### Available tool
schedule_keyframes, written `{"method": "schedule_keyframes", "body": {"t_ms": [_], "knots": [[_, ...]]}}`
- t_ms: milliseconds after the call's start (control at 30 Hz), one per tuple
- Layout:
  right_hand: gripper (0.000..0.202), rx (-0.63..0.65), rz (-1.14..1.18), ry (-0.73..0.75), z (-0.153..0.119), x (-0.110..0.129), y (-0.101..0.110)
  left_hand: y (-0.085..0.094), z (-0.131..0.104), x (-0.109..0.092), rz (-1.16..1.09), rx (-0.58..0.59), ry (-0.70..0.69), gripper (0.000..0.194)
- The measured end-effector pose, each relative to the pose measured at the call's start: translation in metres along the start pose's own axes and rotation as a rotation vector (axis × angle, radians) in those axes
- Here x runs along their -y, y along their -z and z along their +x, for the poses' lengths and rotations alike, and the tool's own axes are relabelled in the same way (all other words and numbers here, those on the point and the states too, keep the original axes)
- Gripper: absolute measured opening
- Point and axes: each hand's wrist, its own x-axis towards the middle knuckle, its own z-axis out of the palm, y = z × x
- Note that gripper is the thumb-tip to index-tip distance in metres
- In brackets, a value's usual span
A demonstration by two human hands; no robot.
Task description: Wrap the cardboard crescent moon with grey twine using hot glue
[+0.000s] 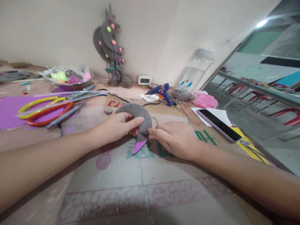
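Note:
A crescent moon shape (145,117) wound in grey yarn is held over the cardboard in the middle. Its lower tip shows bare purple foam (139,147). My left hand (124,123) is closed around the inner curve, thumb on the front face. My right hand (174,136) pinches the grey yarn at the crescent's right edge, just above the purple tip. A thin loop of yarn (154,119) stands up beside my right fingers. Behind the hands lies a tangled bundle of grey yarn (181,94).
A blue glue gun (161,91) with a lit red light lies behind the hands. Scissors (50,109) rest on purple sheets (9,109) at left, near a metal bowl (67,83). At right are a phone (219,125) and a bottle (197,70). A moon ornament (110,40) stands against the wall.

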Motion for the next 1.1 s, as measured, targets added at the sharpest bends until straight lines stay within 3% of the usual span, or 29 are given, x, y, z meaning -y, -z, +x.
{"method": "schedule_keyframes", "body": {"t_ms": [367, 1100], "knots": [[0.027, -0.031, 0.177, -0.110, 0.0035, -0.0012, 0.0052, -0.0001, 0.0000, 0.0006, -0.002, -0.014, 0.001, 0.042], [0.022, 0.023, 0.117, -0.082, 0.0066, 0.0030, 0.0035, -0.0002, -0.0008, 0.0012, 0.010, -0.007, -0.006, 0.043]]}}
